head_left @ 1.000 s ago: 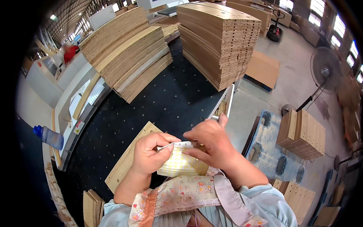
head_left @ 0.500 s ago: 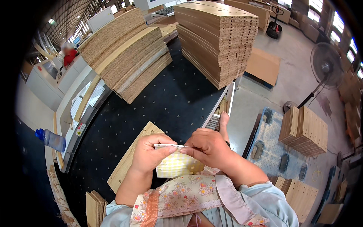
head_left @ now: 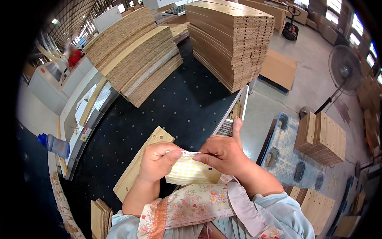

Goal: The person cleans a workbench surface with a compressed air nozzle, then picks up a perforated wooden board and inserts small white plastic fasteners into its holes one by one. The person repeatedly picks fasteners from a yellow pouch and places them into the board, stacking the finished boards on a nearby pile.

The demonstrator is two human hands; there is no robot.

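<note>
By the machine's rim, left: a clear bottle with a blue cap (head_left: pixel 55 145) stands tilted to my eye; well beyond it, someone in a red top (head_left: pixel 74 57), blurred from where I'm standing.
Lower-left boards: a short bundle of boards (head_left: pixel 100 219) on end, near the worker's sleeve.
Left stack: rough-edged panels (head_left: pixel 141 65) piled high on the black, dotted tabletop (head_left: pixel 171 105).
Plank: one pale plank (head_left: pixel 137 169) lies slantwise, partly behind the left forearm.
Left hand: the worker's left hand (head_left: pixel 156 161) has its fingers curled, thumb pressing down on the left end of a white strip (head_left: pixel 188 153).
Checked piece: a yellow-and-white checked piece (head_left: pixel 191 172) hangs between both hands, just above the flowered apron (head_left: pixel 195 201), the strip along its top; whether the two are joined, I can't tell.
Right hand: the right hand (head_left: pixel 223 153) pinches the strip's other end between thumb and fingers.
Right stack: taller panels (head_left: pixel 251 51) with holes along their ends.
Blue pallet: a dusty pallet (head_left: pixel 287 149) on the floor, drilled boards (head_left: pixel 321 139) at its right.
Fan: a standing fan (head_left: pixel 345 71), far right.
</note>
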